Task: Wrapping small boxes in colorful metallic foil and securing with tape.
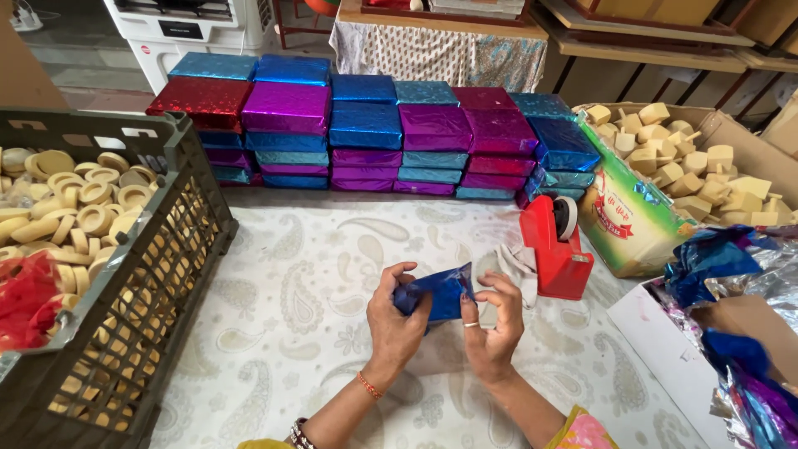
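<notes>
Grey crate (170, 249) at left, full of pale round pieces (75, 212). Stacked foil-wrapped boxes (366, 133) behind. Centre, above paisley cloth (283, 324): left hand (399, 320) and right hand (495, 320) both pinching small blue foil packet (439, 291) between them. Red tape dispenser (555, 249) just right; carton of pale blocks (690, 166) beyond.

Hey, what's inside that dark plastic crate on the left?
The dark plastic crate holds a heap of pale round pieces, many ring-shaped, with something red at its near end. Whatever lies under the heap and the red thing is covered.
</notes>
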